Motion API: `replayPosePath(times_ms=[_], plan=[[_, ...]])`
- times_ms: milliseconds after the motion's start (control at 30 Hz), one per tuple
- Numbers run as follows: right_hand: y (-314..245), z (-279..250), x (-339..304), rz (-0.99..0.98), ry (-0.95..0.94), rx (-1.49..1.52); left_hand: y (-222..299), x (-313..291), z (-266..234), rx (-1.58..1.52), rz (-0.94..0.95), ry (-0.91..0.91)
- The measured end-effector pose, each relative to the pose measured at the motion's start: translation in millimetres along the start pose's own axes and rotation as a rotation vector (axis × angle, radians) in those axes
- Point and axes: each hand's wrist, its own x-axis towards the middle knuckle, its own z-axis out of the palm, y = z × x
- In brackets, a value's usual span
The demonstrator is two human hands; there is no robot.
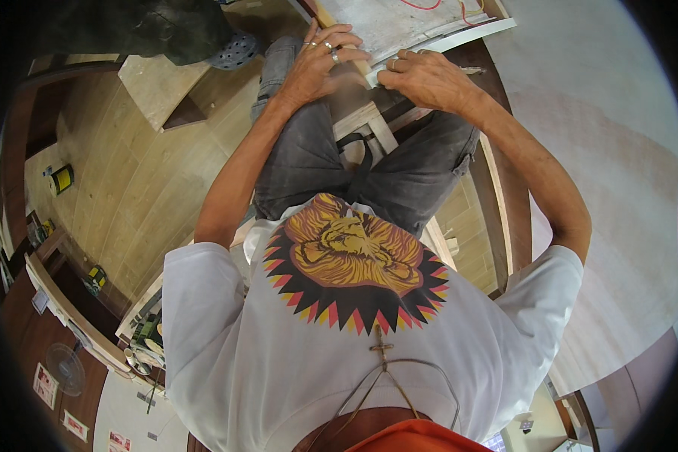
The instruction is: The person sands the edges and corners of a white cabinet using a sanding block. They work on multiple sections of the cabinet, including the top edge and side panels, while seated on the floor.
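Observation:
My left hand [320,68], with rings on its fingers, lies spread over a narrow wooden strip [365,69] at the side of a whitish panel [384,22]. Its thumb side is blurred. To its right, my right hand [433,79] has its fingers curled down onto a white strip [471,35] along the panel's near edge. The fingertips press at the left end of that strip; their undersides are hidden. Thin red wire [422,6] lies on the panel. Both hands are above my knees, close to each other.
A large pale board [603,151] fills the right side. Below my hands is a light wooden frame [369,124]. At upper left, another person's grey clog [236,51] stands near a board [158,87] on the wood-plank floor. A yellow-and-black object [62,179] sits farther left.

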Motion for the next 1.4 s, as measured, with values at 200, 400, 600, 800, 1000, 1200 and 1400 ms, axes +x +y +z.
replayPosePath(times_ms=[200,400,600,800,1000,1200,1400], plan=[[-0.6,-4.2,0.5,-0.016,-0.056,0.009,3.3,2.6,-1.6,0.015,-0.037,-0.021],[-3.9,-3.1,0.7,-0.021,-0.073,-0.03,7.3,2.0,-1.8,-0.019,-0.05,-0.015],[-7.4,-2.3,1.3,-0.026,-0.054,-0.073,8.4,1.3,-2.2,0.007,-0.044,-0.014],[4.5,-0.2,2.8,-0.069,-0.029,-0.004,6.9,1.4,-2.2,0.018,-0.05,-0.029],[5.8,4.3,-17.7,0.087,0.072,0.15,7.5,2.1,0.2,0.024,-0.031,-0.035],[-26.9,21.8,-51.2,0.464,0.323,0.412,17.1,2.1,1.8,0.034,-0.034,-0.021],[-93.6,45.1,-58.9,0.815,0.579,0.543,55.0,-7.6,9.9,0.157,-0.096,0.06]])
